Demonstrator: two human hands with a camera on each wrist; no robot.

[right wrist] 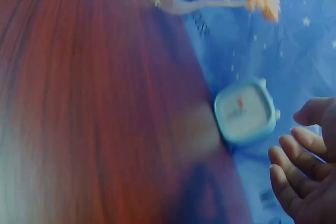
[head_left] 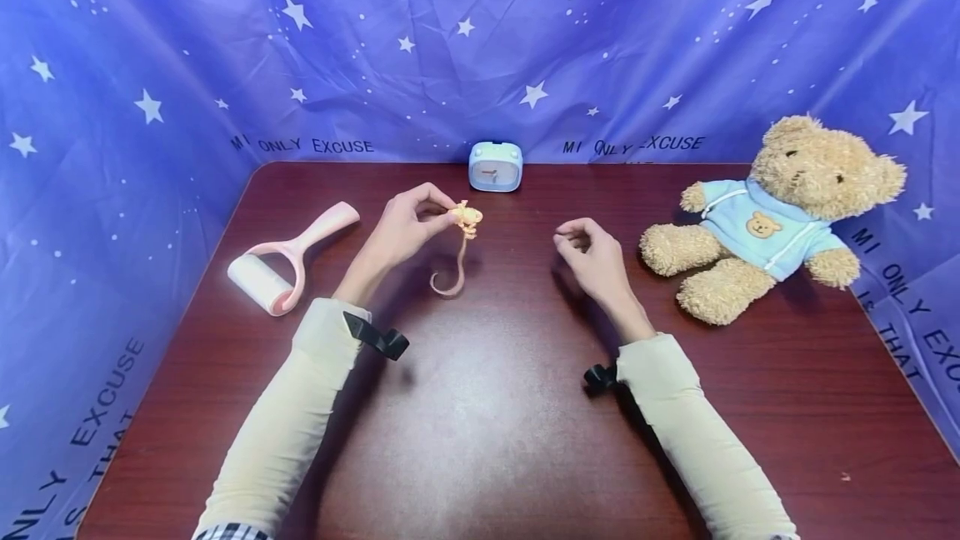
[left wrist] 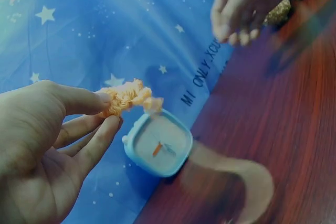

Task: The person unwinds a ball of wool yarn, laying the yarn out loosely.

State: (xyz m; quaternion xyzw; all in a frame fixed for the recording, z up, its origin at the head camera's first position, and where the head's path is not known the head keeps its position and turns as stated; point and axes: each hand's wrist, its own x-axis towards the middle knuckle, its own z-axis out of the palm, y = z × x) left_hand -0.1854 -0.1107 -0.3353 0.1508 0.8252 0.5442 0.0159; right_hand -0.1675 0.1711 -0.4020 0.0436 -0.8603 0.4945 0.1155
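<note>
In the head view my left hand (head_left: 403, 225) pinches a small yellow-orange, crinkled, yarn-like piece (head_left: 468, 216) between thumb and fingertips, above the table. From it hangs a long tan strip (head_left: 461, 267) whose lower end curls. The left wrist view shows the crinkled piece (left wrist: 126, 98) at the fingertips, its curled strip (left wrist: 260, 184) blurred at lower right. My right hand (head_left: 598, 261) holds nothing, its fingers loosely bent over the table. Behind the left hand's piece stands a light blue alarm clock (head_left: 495, 167).
A pink-handled lint roller (head_left: 292, 261) lies on the left of the dark red wooden table (head_left: 480, 440). A teddy bear (head_left: 780, 215) in a light blue top sits at the right. Blue star-printed cloth (head_left: 450, 48) hangs around the table.
</note>
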